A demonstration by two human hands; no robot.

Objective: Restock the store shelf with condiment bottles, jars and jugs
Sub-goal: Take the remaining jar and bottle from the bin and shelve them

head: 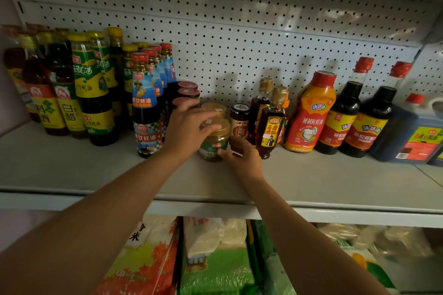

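left hand (185, 127) blurred, fingers spread over green-label jar (213, 143) lid; right hand (242, 154) pinches its side; contents unclear, on shelf (72, 165).

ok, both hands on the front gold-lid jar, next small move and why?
Probably nudge the green-label jar straight back. Left hand rests on its lid, right hand touches its base, and it stands ahead of the second gold-lid jar.

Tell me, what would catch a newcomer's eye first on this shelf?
Probably the two bare hands at the centre: the left hand rests over the lid of a green-labelled jar, while the right hand touches its side. Next, the bright orange squeeze bottle with a red cap stands out on the right, among dark sauce bottles.
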